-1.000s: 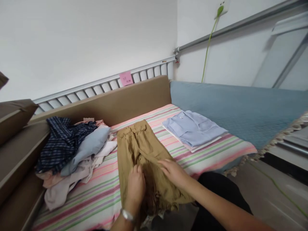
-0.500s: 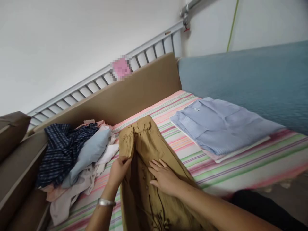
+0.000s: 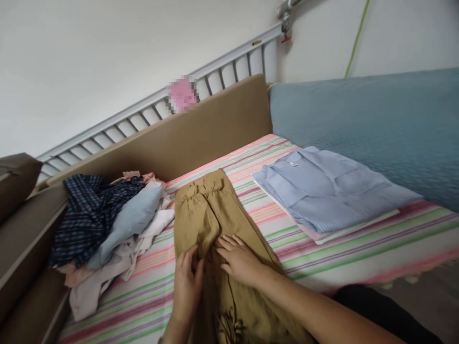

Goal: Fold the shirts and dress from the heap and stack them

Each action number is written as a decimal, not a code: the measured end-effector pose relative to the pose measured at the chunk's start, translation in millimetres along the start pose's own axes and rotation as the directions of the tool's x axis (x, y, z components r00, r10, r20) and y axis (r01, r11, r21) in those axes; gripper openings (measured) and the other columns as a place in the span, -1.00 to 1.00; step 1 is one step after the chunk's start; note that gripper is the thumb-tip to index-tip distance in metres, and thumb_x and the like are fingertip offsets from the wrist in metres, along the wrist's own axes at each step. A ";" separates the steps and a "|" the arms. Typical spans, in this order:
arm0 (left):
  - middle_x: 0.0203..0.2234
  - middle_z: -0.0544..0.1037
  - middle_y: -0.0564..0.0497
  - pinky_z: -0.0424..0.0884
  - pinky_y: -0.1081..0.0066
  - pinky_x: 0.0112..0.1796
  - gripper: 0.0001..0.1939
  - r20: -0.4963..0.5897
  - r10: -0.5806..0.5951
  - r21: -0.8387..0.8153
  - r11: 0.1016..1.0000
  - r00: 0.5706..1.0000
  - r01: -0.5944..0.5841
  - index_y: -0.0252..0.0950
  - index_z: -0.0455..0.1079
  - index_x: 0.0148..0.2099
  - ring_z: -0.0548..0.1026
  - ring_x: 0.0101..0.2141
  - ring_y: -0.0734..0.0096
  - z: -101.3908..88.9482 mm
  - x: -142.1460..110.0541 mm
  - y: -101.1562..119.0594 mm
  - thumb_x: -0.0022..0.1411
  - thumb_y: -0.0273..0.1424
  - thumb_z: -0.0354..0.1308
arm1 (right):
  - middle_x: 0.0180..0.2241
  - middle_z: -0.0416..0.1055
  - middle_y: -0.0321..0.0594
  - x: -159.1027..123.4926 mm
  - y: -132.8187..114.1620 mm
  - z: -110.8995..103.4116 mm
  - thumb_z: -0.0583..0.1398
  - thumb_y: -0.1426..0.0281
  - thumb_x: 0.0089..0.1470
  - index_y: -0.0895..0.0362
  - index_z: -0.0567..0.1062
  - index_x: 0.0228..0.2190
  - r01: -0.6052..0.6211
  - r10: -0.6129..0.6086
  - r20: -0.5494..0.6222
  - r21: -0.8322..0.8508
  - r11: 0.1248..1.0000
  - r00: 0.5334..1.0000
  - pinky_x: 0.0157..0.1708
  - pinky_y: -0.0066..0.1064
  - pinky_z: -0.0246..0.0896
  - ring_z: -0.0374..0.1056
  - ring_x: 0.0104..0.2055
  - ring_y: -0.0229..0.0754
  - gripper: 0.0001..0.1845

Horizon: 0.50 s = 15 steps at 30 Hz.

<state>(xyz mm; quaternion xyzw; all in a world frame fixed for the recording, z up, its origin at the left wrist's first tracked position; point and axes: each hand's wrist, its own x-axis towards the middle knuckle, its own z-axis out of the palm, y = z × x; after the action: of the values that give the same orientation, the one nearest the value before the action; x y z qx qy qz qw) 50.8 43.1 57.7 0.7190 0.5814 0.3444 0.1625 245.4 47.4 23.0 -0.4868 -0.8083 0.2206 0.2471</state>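
A mustard-brown garment (image 3: 197,217), with gathered bands near its far end and a dark cord bunched near me, lies lengthwise on the striped bed cover (image 3: 143,298). Its kind is not clear. My left hand (image 3: 187,282) rests on its left side, thumb apart from the loosely bent fingers. My right hand (image 3: 238,258) lies palm down on the middle of the cloth, fingers stretched out. A folded layer of the cloth runs up to the right hand's fingertips.
Right of the garment lies a stack of folded clothes with a light blue striped shirt (image 3: 337,186) on top. A loose heap holds a dark plaid shirt (image 3: 89,215) and pale clothes. Behind stand a brown board (image 3: 215,129), a radiator (image 3: 143,119) and a blue panel (image 3: 358,110).
My left hand has moved right and nearer to me, and its pinch on the cloth has loosened. The garment's left part now lies flatter, spread toward the middle. My right hand stays about in place.
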 end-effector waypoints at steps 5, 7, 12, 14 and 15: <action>-0.32 0.54 -0.10 0.45 0.33 -0.31 -0.54 -0.098 -0.437 -0.310 0.867 0.894 0.390 -0.28 0.40 -0.19 0.51 -0.31 0.23 -28.4 -117.2 -41.4 -0.04 -0.05 0.18 | 0.04 0.35 -0.08 3.2 -2.3 -7.9 0.13 0.39 0.04 0.12 0.50 -0.13 -0.013 0.017 -0.044 0.091 0.996 0.999 0.14 -0.16 -0.04 0.19 0.11 -0.05 -0.68; -0.45 0.54 -0.07 0.44 0.37 -0.40 -0.47 -0.045 -0.543 -0.428 0.769 0.838 0.475 -0.29 0.40 -0.27 0.51 -0.41 0.26 -22.8 -151.0 -49.0 -0.15 0.05 0.21 | -0.08 0.44 -0.10 11.6 -5.8 -11.8 0.10 0.41 0.07 0.11 0.51 -0.19 -0.134 0.159 -0.085 0.244 0.961 0.984 0.05 -0.24 0.10 0.30 0.00 -0.08 -0.73; -0.59 0.46 0.03 0.27 0.46 -0.61 -0.41 0.118 -0.663 -0.529 0.588 0.739 0.612 -0.30 0.35 -0.31 0.42 -0.59 0.40 -2.0 -167.7 -49.4 -0.27 0.07 0.26 | -0.29 0.47 -0.13 47.9 -22.5 -19.2 0.10 0.38 0.13 0.15 0.37 -0.08 -0.610 0.678 0.147 0.599 0.518 0.720 -0.32 -0.40 0.29 0.41 -0.32 -0.19 -0.71; -0.66 0.41 0.10 0.19 0.49 -0.66 -0.43 0.186 -0.686 -0.538 0.528 0.704 0.657 -0.27 0.29 -0.36 0.36 -0.67 0.46 3.2 -162.7 -49.5 -0.32 0.04 0.29 | -0.34 0.44 -0.14 60.9 -28.5 -18.9 0.03 0.32 0.20 0.22 0.35 -0.10 -0.680 0.712 0.238 0.591 0.433 0.661 -0.42 -0.41 0.30 0.39 -0.41 -0.25 -0.70; -0.69 0.39 0.12 0.15 0.50 -0.68 -0.44 0.218 -0.695 -0.543 0.497 0.686 0.676 -0.25 0.27 -0.39 0.33 -0.70 0.47 5.1 -160.8 -50.1 -0.36 0.02 0.30 | -0.32 0.43 -0.15 66.2 -30.9 -18.0 0.03 0.29 0.21 0.23 0.36 -0.12 -0.704 0.721 0.276 0.590 0.395 0.636 -0.41 -0.40 0.31 0.38 -0.40 -0.26 -0.69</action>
<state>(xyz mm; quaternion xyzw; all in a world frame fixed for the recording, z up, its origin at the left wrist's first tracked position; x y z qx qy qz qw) 4.1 -94.9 -27.0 0.3367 0.6844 0.4228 0.4893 208.8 95.6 67.8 -0.6683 -0.3879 0.5641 0.2909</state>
